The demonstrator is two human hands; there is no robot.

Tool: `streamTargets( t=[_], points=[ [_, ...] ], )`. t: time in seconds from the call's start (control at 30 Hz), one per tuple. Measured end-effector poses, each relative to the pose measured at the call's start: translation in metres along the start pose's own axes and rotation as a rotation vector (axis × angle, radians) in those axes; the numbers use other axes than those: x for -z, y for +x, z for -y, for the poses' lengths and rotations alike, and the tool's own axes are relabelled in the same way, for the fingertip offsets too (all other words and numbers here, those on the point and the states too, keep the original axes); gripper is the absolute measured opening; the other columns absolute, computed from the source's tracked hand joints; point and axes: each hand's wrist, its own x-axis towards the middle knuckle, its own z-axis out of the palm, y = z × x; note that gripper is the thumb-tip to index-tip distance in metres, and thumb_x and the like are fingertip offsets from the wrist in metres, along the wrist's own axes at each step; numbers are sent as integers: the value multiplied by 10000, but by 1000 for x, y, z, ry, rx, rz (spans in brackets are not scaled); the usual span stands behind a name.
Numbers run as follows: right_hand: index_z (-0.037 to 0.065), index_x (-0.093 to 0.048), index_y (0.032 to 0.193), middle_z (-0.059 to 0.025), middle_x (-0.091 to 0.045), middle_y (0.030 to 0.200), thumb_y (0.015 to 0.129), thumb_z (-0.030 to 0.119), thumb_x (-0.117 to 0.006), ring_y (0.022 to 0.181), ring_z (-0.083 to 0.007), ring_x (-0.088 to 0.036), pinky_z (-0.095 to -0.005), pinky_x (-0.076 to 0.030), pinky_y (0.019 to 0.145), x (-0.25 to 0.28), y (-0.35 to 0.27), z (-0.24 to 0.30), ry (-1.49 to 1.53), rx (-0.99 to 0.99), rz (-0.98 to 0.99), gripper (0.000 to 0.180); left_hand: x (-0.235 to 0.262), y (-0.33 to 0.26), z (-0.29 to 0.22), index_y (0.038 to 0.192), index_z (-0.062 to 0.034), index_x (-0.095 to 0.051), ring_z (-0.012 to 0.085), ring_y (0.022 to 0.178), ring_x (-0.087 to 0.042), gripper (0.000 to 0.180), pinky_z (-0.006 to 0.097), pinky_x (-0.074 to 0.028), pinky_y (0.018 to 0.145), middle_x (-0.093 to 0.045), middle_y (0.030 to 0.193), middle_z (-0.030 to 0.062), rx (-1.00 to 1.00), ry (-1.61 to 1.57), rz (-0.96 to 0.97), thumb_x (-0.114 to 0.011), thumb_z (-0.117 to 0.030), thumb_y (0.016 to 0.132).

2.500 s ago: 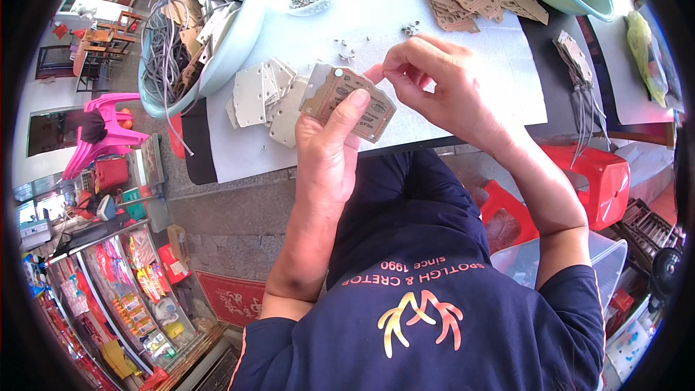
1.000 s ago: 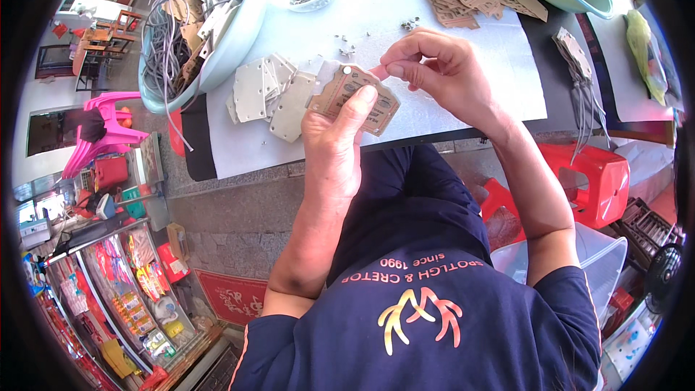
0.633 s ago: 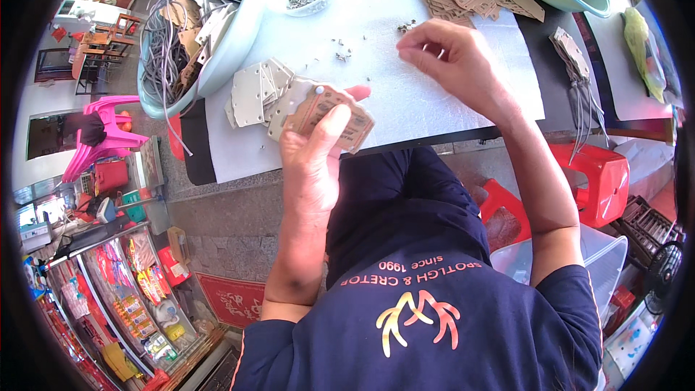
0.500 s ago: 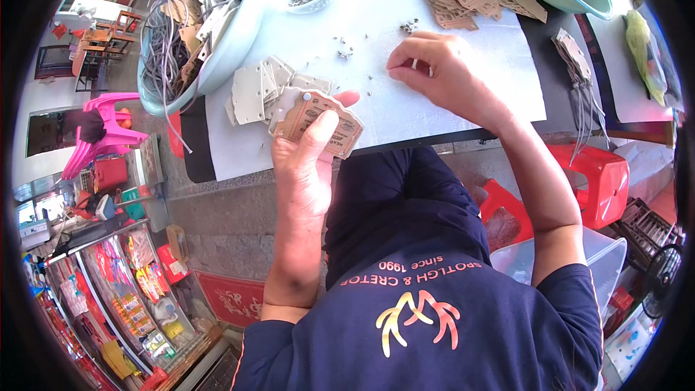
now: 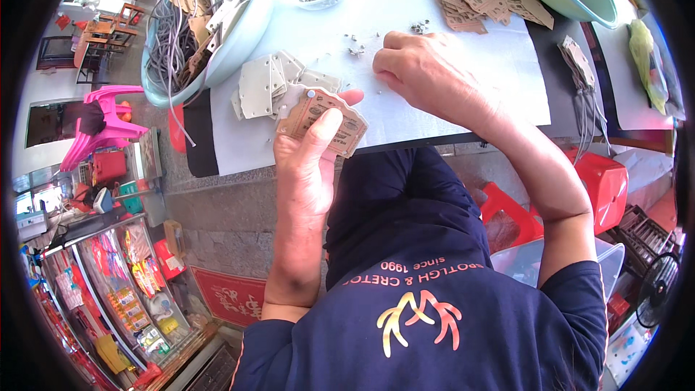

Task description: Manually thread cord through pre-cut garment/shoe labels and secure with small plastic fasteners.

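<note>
Above the table edge, we are gripping a brown card tag (image 5: 323, 123) between thumb and fingers of our left hand (image 5: 310, 163), while our right hand (image 5: 427, 72) is curling, fingers bunched, over small metal bits (image 5: 355, 49) on the white sheet (image 5: 434, 112).

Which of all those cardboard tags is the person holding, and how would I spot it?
Start at the white sheet covering the table, then go to its near edge. The left hand holds a brown printed tag upright there, thumb across its face. Unlike the pale blank tags lying flat behind it, it is raised off the table.
</note>
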Motion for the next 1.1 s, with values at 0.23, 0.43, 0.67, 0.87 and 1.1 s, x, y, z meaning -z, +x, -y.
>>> streamTargets(
  t=[0.23, 0.43, 0.67, 0.87, 1.1],
  points=[
    [30, -644, 825, -144, -627, 850, 810, 126, -637, 763, -336, -654, -435, -518, 706, -3, 3, -2, 68, 89, -38, 97, 2, 3, 1, 1116, -39, -603, 188, 1020, -639, 225, 286, -536, 802, -662, 1067, 158, 8, -8, 0, -605, -53, 892],
    [24, -623, 870, -76, -624, 818, 818, 57, -675, 676, -155, -626, -284, -491, 593, 0, -2, -3, 403, 19, -149, 81, -3, 7, 2, 1126, -40, -599, 158, 985, -642, 238, 284, -537, 792, -663, 1074, 154, 0, -9, -17, -615, -57, 889],
    [18, -652, 909, 14, -627, 753, 888, 68, -649, 641, -35, -558, -195, -471, 580, 0, -15, -4, 1267, -173, -32, 54, -11, 11, 5, 1111, -39, -617, 112, 914, -630, 229, 278, -515, 812, -664, 1004, 64, 13, -8, 36, -630, -66, 883],
    [19, -668, 1003, 14, -634, 759, 903, 87, -655, 652, -33, -572, -198, -486, 596, 5, -25, 1, 1315, -163, -43, 121, -19, 14, 7, 1093, -37, -632, 102, 908, -627, 216, 277, -510, 814, -661, 986, 42, 32, -11, 110, -642, -85, 882],
    [42, -572, 1179, 21, -633, 777, 881, -3, -607, 692, -42, -559, -221, -472, 615, 0, -25, -2, 1272, -78, -72, 304, -25, 15, 10, 1079, -22, -637, 111, 874, -641, 210, 279, -520, 784, -673, 958, 49, 47, 44, 106, -656, -89, 880]
  ],
)
